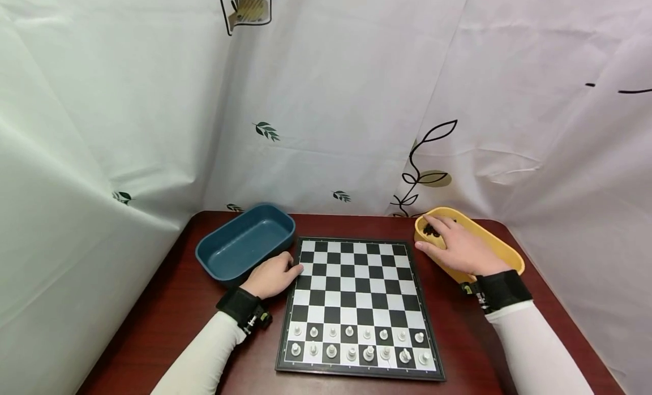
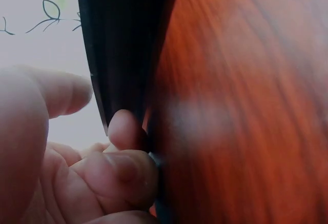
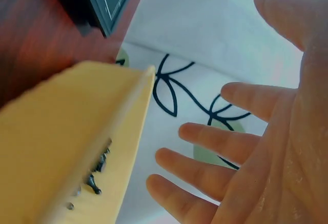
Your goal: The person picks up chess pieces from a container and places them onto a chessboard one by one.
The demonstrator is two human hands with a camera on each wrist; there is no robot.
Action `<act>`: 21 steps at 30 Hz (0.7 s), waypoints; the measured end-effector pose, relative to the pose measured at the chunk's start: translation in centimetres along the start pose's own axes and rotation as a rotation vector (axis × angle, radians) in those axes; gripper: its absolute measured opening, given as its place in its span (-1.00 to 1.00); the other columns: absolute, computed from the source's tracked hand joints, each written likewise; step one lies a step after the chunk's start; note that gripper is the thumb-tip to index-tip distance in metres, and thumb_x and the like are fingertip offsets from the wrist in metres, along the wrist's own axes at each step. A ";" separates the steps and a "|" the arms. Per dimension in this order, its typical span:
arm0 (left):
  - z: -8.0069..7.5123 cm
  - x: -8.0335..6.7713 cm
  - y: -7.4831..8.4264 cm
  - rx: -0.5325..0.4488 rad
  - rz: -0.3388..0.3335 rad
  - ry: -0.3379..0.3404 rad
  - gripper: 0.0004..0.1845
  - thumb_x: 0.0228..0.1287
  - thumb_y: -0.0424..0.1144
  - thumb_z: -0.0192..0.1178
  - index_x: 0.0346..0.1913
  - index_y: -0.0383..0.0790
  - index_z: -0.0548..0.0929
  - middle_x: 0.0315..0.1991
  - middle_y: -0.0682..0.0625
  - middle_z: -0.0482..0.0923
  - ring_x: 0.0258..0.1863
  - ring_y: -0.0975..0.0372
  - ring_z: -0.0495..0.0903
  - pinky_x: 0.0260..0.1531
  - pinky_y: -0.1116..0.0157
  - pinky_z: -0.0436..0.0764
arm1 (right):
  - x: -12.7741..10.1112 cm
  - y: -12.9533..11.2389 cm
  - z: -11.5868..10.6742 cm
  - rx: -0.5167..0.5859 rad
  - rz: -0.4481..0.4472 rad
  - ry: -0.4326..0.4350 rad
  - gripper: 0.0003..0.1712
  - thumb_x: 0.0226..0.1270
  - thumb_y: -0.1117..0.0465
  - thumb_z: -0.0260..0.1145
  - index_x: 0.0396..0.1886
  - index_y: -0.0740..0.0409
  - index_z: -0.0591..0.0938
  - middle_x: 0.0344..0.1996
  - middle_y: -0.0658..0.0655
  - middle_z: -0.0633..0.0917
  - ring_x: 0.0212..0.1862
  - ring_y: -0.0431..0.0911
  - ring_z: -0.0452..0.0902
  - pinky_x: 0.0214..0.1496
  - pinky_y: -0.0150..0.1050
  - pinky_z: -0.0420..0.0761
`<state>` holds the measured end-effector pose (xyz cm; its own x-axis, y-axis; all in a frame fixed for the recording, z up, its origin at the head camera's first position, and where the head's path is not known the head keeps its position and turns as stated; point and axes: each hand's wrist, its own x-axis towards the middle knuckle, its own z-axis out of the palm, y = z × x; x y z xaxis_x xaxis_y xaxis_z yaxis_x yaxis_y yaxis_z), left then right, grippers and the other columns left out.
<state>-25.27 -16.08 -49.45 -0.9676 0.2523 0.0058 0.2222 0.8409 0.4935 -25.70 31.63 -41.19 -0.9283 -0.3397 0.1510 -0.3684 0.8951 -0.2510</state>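
Note:
A black-and-white chessboard (image 1: 348, 284) lies flat on the table, with white chess pieces (image 1: 368, 353) standing in its two nearest rows. My left hand (image 1: 272, 276) rests beside the board's left edge, its fingers loosely curled and the thumb reaching over the rim. In the left wrist view, fingertips (image 2: 125, 129) sit right at the board's dark side. Over the yellow container (image 1: 491, 245) hovers my right hand (image 1: 466, 248), fingers spread and nothing between them. Small black chess pieces (image 1: 432, 230) lie in that container, partly hidden by the hand; several black pieces (image 3: 92, 184) show in the right wrist view.
A blue container (image 1: 244, 242) stands at the back left of the dark red table (image 1: 168, 304), close to the left hand. Behind and at both sides hangs a white curtain (image 1: 326, 101) with leaf prints, meeting the table's edges.

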 end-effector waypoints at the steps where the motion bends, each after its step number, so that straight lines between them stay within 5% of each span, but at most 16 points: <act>1: 0.0 0.0 0.0 -0.006 -0.001 -0.001 -0.70 0.64 0.08 0.27 -0.17 -0.07 0.64 -0.44 0.09 0.55 -0.47 0.22 0.52 -0.40 0.16 0.50 | 0.1 0.2 -0.3 0.001 -0.003 -0.007 0.02 0.65 -0.38 0.27 0.72 0.27 0.33 0.58 0.46 0.41 0.56 0.41 0.35 0.49 0.39 0.43; 13: -0.1 0.1 -0.4 -0.012 0.012 -0.017 -0.70 0.67 0.01 0.25 -0.28 -0.04 0.59 -0.47 0.08 0.50 -0.49 0.22 0.49 -0.39 0.18 0.47 | 1.8 4.2 -3.0 -0.048 0.039 -0.115 -0.10 0.75 -0.29 0.20 0.68 0.32 0.38 0.50 0.54 0.48 0.52 0.46 0.41 0.45 0.45 0.42; 21: 0.0 0.1 -0.5 -0.020 0.027 -0.019 -0.70 0.67 0.00 0.26 -0.29 -0.03 0.58 -0.48 0.08 0.50 -0.50 0.22 0.48 -0.39 0.18 0.45 | 2.7 6.9 -2.9 -0.061 0.004 -0.145 -0.24 0.76 -0.08 0.28 0.59 0.43 0.46 0.39 0.57 0.57 0.41 0.49 0.51 0.42 0.43 0.46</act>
<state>-25.45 -16.45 -49.70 -0.9589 0.2837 0.0027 0.2452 0.8239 0.5109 -30.57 37.77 -39.71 -0.9290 -0.3700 0.0096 -0.3648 0.9110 -0.1926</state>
